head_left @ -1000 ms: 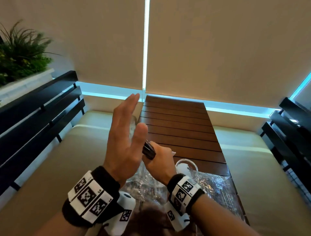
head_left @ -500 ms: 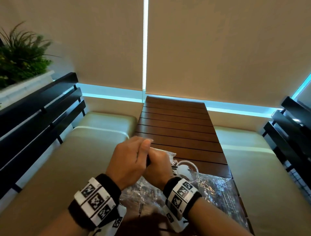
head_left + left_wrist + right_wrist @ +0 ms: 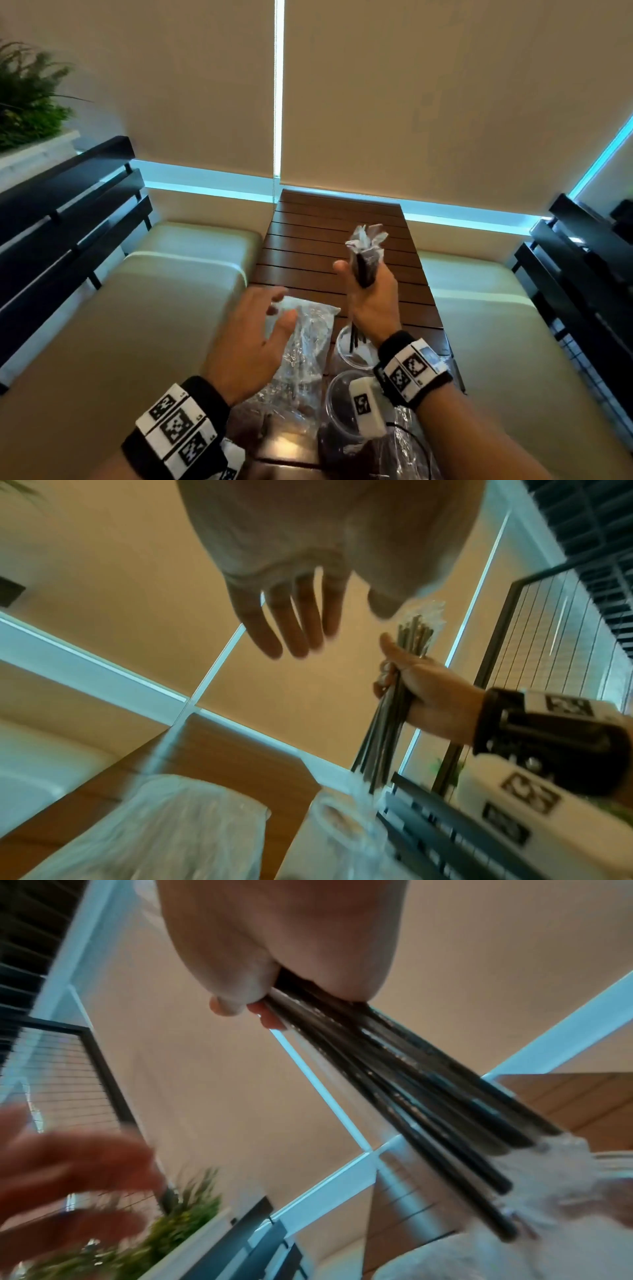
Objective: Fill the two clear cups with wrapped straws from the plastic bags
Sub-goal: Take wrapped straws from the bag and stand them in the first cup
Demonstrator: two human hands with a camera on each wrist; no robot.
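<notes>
My right hand grips a bundle of black wrapped straws upright, wrapper tips sticking out above the fist. The straws' lower ends hang just inside the far clear cup. A second clear cup stands nearer me, partly hidden by my right wrist camera. My left hand hovers open, fingers spread, over a clear plastic bag of straws lying on the table. The left wrist view shows the spread left fingers and the gripped straws. In the right wrist view the straws fan downward from my fist.
A dark slatted wooden table runs away from me between two beige cushioned benches. Another crumpled plastic bag lies near the close right edge. Black slatted backrests flank both sides. A green plant stands at the upper left.
My hands have parted. The right hand rose and moved right with the straw bundle over the far cup. The left hand let go, opened and dropped over the bag.
</notes>
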